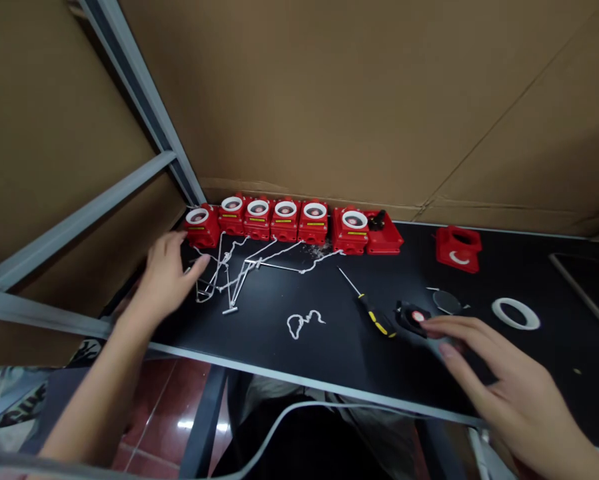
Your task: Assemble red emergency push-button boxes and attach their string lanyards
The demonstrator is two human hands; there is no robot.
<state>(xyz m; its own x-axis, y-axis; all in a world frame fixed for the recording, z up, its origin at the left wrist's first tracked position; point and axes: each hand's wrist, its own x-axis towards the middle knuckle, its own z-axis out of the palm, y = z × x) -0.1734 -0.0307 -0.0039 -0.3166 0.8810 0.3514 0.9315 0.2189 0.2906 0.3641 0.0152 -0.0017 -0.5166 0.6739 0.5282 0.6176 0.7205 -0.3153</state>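
Note:
My left hand (166, 275) is beside the leftmost red box (202, 227), fingers apart, near thin metal rods and white strings (226, 267). My right hand (494, 360) reaches over the black tabletop; its fingertips are at a small black part with a red and white centre (412, 317), and the fingers are apart. Whether they touch that part is hard to tell. Left of it lies a screwdriver (377, 319) with a yellow and black handle. A round dark disc (446, 302) and a white ring (516, 314) lie beyond and right of my right hand's fingers.
More red boxes with white rings (285, 219) line the cardboard wall, ending in an open red box (385, 235). A red cover (458, 248) and a dark flat device (586, 287) lie right. Loose white string (304, 323) lies centrally. A metal frame (144, 87) rises left.

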